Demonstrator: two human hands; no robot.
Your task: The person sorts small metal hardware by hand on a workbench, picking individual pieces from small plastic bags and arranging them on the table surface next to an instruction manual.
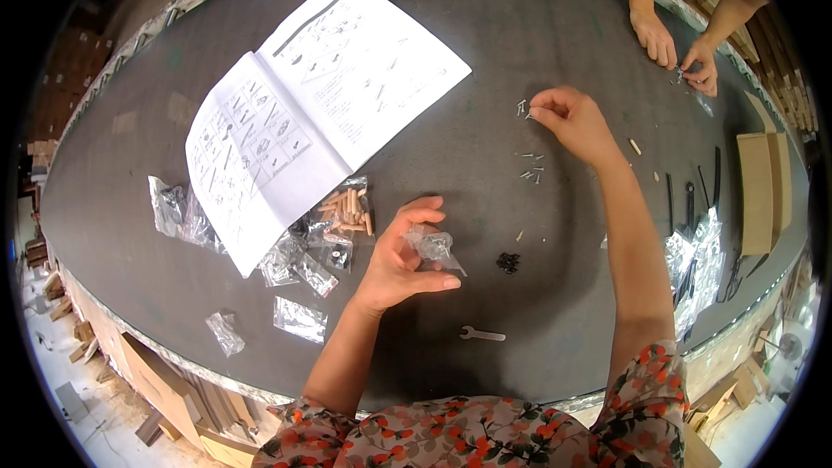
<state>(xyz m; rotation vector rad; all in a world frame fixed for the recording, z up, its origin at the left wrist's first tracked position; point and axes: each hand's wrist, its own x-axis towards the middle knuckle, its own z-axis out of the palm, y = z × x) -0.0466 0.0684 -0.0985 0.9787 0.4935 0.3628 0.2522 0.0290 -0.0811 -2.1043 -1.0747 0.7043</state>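
My left hand (394, 256) is curled around a small clear plastic bag (432, 247), held above the dark table; what the bag contains cannot be made out. Farther off to the right, the thumb and fingertips of my right hand (572, 121) are pinched together on a small silvery screw (529, 115). A few similar screws (521, 107) lie just beside those fingertips. Nearer to me is another small group of screws (532, 175). Black small parts (509, 263) form a pile to the right of the bag, and a flat wrench (482, 334) lies closer to my body.
An open instruction booklet (321, 78) covers the far left, partly over plastic bags (290, 260) and wooden dowels (348, 208). On the right are a cardboard box (757, 195) and a plastic-wrapped bundle (696, 264). Another person's hands (654, 39) handle small parts at the far right.
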